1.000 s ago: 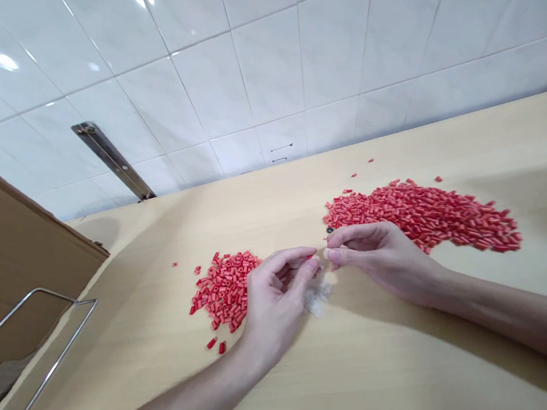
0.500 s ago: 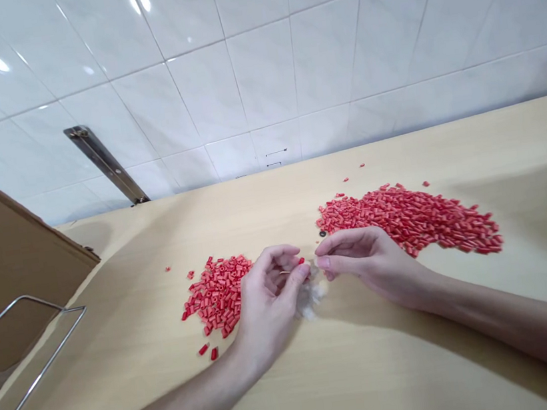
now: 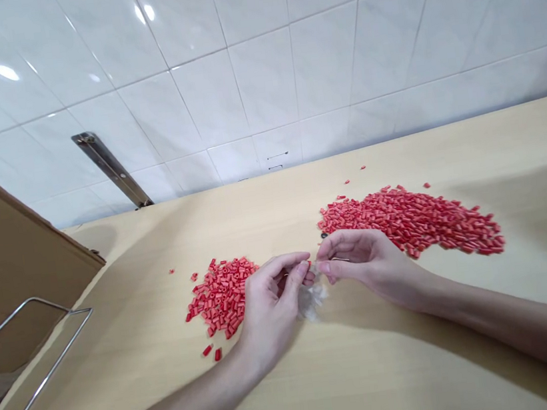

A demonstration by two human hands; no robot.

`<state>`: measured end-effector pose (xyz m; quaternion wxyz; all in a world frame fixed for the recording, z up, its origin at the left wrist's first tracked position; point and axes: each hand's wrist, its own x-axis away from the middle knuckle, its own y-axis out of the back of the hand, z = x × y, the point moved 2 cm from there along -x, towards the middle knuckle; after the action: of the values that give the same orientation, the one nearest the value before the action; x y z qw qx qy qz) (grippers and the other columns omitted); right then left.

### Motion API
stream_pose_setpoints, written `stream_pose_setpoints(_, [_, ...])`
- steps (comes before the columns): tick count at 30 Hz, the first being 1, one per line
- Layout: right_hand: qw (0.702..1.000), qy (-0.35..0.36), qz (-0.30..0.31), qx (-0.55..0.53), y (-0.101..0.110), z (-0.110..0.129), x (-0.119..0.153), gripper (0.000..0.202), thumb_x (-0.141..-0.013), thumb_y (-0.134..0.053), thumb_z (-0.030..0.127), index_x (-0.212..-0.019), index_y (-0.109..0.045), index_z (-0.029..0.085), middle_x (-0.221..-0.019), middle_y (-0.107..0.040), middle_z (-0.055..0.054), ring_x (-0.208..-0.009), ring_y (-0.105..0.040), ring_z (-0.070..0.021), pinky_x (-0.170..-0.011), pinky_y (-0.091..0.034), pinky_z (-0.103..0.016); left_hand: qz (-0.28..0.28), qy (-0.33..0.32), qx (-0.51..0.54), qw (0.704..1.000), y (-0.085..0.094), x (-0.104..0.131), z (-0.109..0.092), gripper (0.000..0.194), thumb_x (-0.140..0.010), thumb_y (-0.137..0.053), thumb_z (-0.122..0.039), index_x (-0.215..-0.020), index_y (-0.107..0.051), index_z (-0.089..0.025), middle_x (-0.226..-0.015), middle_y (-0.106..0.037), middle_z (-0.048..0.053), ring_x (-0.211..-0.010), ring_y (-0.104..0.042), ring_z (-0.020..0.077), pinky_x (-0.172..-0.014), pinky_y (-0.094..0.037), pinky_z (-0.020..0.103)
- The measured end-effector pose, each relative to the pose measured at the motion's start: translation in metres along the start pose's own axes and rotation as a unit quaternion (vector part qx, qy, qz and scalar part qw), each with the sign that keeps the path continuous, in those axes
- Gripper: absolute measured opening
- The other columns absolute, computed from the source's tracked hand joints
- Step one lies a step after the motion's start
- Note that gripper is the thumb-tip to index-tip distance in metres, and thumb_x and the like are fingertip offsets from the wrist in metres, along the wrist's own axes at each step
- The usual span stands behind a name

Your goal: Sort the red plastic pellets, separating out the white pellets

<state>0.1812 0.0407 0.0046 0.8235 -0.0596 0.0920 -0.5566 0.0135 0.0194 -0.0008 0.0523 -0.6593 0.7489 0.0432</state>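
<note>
My left hand (image 3: 278,298) is closed in a pinch on a small red plastic tube piece (image 3: 309,264), of which only a bit shows at the fingertips. Thumb and index finger of my right hand (image 3: 361,257) are pressed together close by; what they hold is too small to make out. Beneath the fingertips lies a little heap of whitish, see-through scraps (image 3: 311,302), partly covered by my left hand. A pile of short red tube pieces (image 3: 224,292) lies left of my left hand. Behind my right hand spreads a larger pile of red pieces (image 3: 421,219).
A small black ring (image 3: 324,235) lies by the larger pile. Cardboard (image 3: 14,266) and a bent metal wire frame (image 3: 49,376) stand at the left. A metal bracket (image 3: 112,169) leans against the tiled wall (image 3: 261,72) behind the wooden tabletop (image 3: 377,379).
My left hand has moved slightly right and down, bringing its fingertips closer to those of my right hand. The red piece between its fingertips came along. The view has shifted a little.
</note>
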Motion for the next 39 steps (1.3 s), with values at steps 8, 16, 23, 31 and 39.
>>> stream_pose_setpoints(8, [1.0,-0.005,-0.017,-0.016,0.0032,-0.0037,-0.0005,0.021,-0.064,-0.085,0.018,-0.077,-0.069,0.016,-0.07,-0.068,0.0,-0.063,-0.06,-0.01,-0.062,-0.048,-0.023,-0.011,0.004,0.024,1.0,-0.0012,0.0002,-0.0029,0.012,-0.083,-0.068,-0.025,-0.09,-0.068,-0.015,-0.077,-0.069,0.003,-0.074,-0.066,0.0139,-0.071,-0.055,0.025])
stream_pose_setpoints(16, [1.0,-0.005,-0.02,-0.013,0.0024,-0.0022,-0.0002,0.021,-0.063,-0.085,0.016,-0.076,-0.069,0.016,-0.07,-0.069,0.0,-0.062,-0.06,-0.0098,-0.06,-0.048,-0.022,-0.002,0.005,0.026,1.0,-0.0015,-0.0006,-0.0029,0.01,-0.084,-0.068,-0.024,-0.088,-0.069,-0.015,-0.077,-0.07,0.003,-0.073,-0.066,0.0131,-0.072,-0.054,0.024])
stream_pose_setpoints(23, [1.0,-0.007,-0.02,-0.019,0.003,-0.0036,-0.0004,0.022,-0.063,-0.085,0.014,-0.077,-0.068,0.016,-0.069,-0.068,0.001,-0.062,-0.06,-0.0095,-0.061,-0.049,-0.022,-0.007,0.005,0.026,1.0,-0.0025,-0.0014,-0.0059,0.01,-0.082,-0.069,-0.023,-0.087,-0.069,-0.014,-0.075,-0.07,0.003,-0.072,-0.066,0.0131,-0.07,-0.055,0.024])
stream_pose_setpoints(31, [1.0,-0.01,-0.002,-0.024,0.0028,-0.0039,-0.0003,0.021,-0.065,-0.084,0.014,-0.078,-0.069,0.016,-0.07,-0.07,0.0,-0.063,-0.061,-0.0097,-0.061,-0.049,-0.021,-0.008,0.013,0.027,1.0,-0.0019,-0.0002,-0.0056,0.01,-0.082,-0.069,-0.024,-0.087,-0.069,-0.015,-0.075,-0.071,0.004,-0.071,-0.067,0.0134,-0.07,-0.056,0.024])
stream_pose_setpoints(39, [1.0,-0.015,-0.012,-0.021,0.0042,-0.0049,-0.0002,0.022,-0.064,-0.085,0.015,-0.079,-0.068,0.016,-0.071,-0.069,0.0,-0.062,-0.06,-0.01,-0.061,-0.049,-0.022,-0.029,0.021,0.032,0.999,-0.0013,0.0002,-0.0078,0.012,-0.081,-0.07,-0.025,-0.087,-0.069,-0.014,-0.073,-0.071,0.004,-0.07,-0.066,0.0134,-0.07,-0.056,0.025])
